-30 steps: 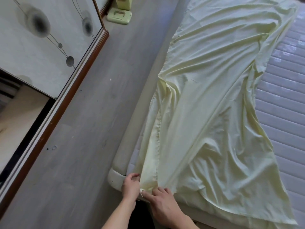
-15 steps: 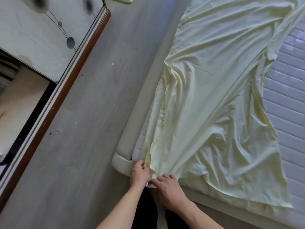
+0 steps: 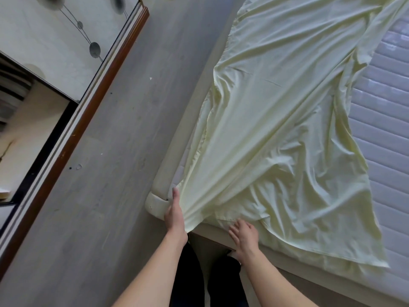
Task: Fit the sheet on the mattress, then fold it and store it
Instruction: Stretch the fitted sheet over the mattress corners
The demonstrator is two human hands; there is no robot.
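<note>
A pale yellow sheet (image 3: 276, 120) lies rumpled across the left part of a white quilted mattress (image 3: 385, 120), whose right side is bare. The sheet's near left corner is pulled over the mattress corner by the beige bed frame (image 3: 161, 187). My left hand (image 3: 176, 214) lies with straight fingers along the sheet's left edge at that corner, pressing it down beside the frame. My right hand (image 3: 243, 237) rests with fingers spread on the sheet's near edge, a little to the right of the corner.
Grey wood floor (image 3: 106, 196) runs along the bed's left side. A wardrobe with a brown-framed sliding door (image 3: 73, 131) stands at the far left, its dark opening showing. My dark trouser legs (image 3: 188, 273) are at the bed's foot.
Both hands let go of the pinched sheet corner. The left hand straightened along the corner edge, the right hand moved right and spread flat. The sheet corner now sits over the mattress corner.
</note>
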